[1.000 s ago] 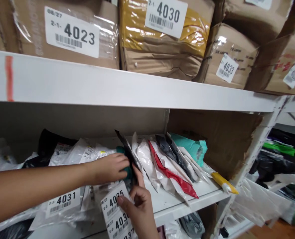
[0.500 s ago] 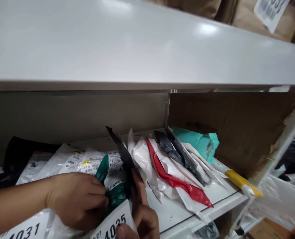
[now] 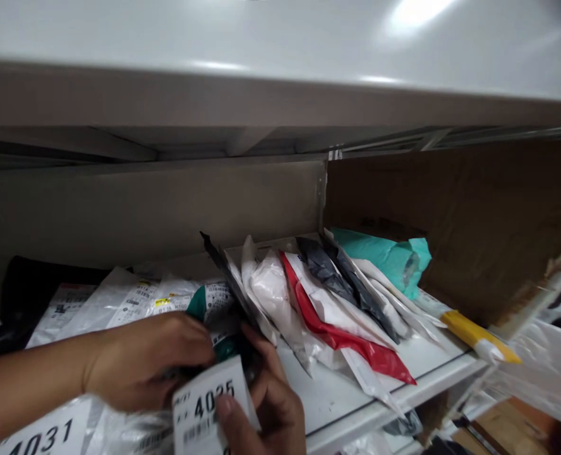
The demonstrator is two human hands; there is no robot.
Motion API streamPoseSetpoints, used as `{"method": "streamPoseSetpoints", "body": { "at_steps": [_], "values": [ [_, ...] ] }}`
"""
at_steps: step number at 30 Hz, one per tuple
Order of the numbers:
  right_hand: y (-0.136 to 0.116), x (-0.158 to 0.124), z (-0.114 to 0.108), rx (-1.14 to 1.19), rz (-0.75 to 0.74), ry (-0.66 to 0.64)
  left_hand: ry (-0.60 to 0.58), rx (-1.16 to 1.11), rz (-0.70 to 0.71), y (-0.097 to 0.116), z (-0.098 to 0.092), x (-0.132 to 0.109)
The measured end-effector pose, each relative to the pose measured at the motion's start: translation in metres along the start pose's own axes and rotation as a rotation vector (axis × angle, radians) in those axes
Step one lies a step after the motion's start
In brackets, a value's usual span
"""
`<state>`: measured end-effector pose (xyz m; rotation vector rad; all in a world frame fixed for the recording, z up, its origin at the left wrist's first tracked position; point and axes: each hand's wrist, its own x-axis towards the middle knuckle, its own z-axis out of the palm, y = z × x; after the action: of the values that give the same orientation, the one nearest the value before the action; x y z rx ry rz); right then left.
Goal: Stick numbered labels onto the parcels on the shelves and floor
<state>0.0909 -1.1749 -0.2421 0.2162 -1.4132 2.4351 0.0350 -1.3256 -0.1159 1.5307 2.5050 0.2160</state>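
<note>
Pinching label 4035 (image 3: 196, 407), the right hand (image 3: 268, 404) is seemingly parting mailers (image 3: 227, 272), needing steadiness, beside the curled left hand (image 3: 152, 360), its hold unclear.

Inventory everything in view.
Upper shelf: 1, white, top
Lower shelf: 1, white, under packets
Back panel: 1, grey, rear
Cardboard panel: 1, brown, right
Turquoise packet: 1, turquoise, right
Yellow packet: 1, yellow, right
Red packet: 1, red, centre-right
White packets: several, white, centre
Dark packets: 2+, grey, centre-right
Black packet: 1, black, centre
Green packet: 1, green, centre
Labelled packets: several, whitish, left
Black bundle: unclear, black, left
Label 4031: 1, white, bottom left
Label sheet: 1, white, bottom centre
Clutter: unclear, mixed, lower right
Left hand: 1, at green packet
Right hand: 1, holding label sheet
</note>
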Motion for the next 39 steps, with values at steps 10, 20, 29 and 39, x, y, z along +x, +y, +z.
{"method": "streamPoseSetpoints", "body": {
  "at_steps": [10,20,29,39],
  "values": [
    [-0.011,0.017,-0.001,0.090,0.224,-0.120,-0.050,-0.209,-0.327,0.008,-0.010,0.008],
    [-0.010,0.015,-0.001,0.122,0.193,-0.142,0.021,-0.186,-0.393,0.020,-0.015,-0.003],
    [0.003,0.019,0.009,0.087,0.211,-0.110,0.298,0.083,-0.611,0.031,0.037,-0.005],
    [-0.006,0.023,0.003,0.138,0.336,-0.208,0.346,0.054,-0.582,0.020,0.024,0.001]
  ]
}}
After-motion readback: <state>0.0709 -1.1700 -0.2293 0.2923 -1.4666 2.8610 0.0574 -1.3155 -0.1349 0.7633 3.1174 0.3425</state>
